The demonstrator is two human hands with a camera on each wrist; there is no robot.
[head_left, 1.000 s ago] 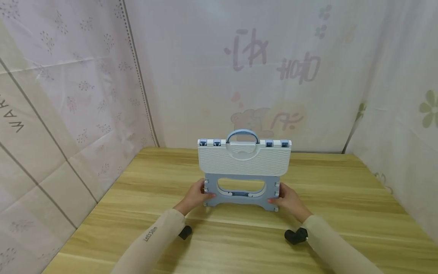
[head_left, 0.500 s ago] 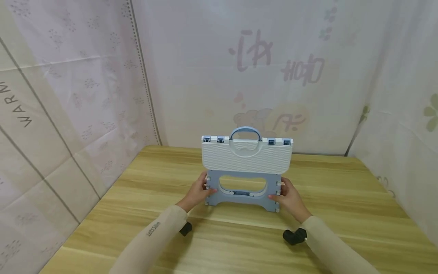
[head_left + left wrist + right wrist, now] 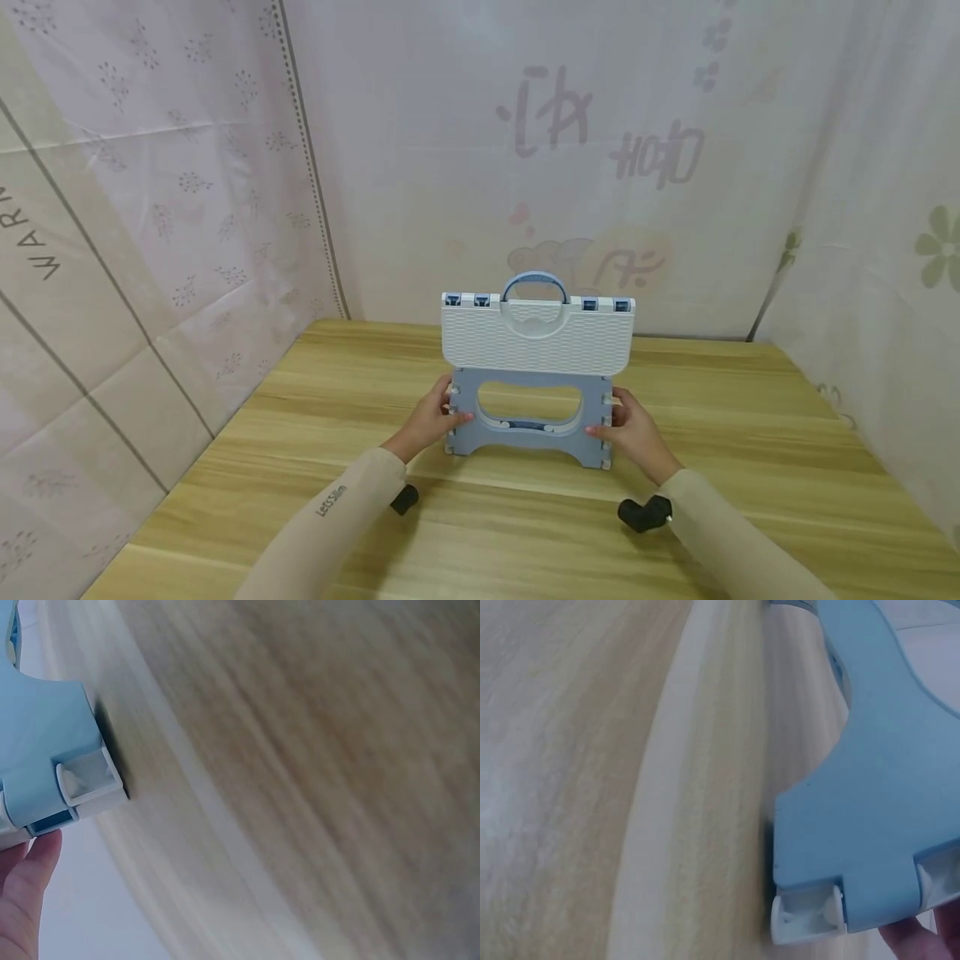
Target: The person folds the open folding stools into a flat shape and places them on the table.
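A folding step stool (image 3: 536, 337), folded flat with a white textured top and blue legs, stands upright at the middle of the table. Its blue carry handle (image 3: 535, 276) sticks up from the top edge. My left hand (image 3: 426, 423) grips the left edge of the blue leg panel, thumb on the front face. On the opposite edge, my right hand (image 3: 636, 433) holds the panel the same way. The wrist views show the stool's lower corners, a blue leg (image 3: 45, 727) on the left and a blue leg (image 3: 862, 810) on the right, close to the tabletop.
The wood-grain table (image 3: 300, 500) extends on all sides of the stool. Printed cloth curtains (image 3: 420, 167) hang behind it and at both sides. Black wrist-worn devices (image 3: 645, 514) sit at each cuff.
The stool's upper part has risen slightly and tilted back a little between both hands. Both hands keep their grip on the side edges. The head view has shifted slightly.
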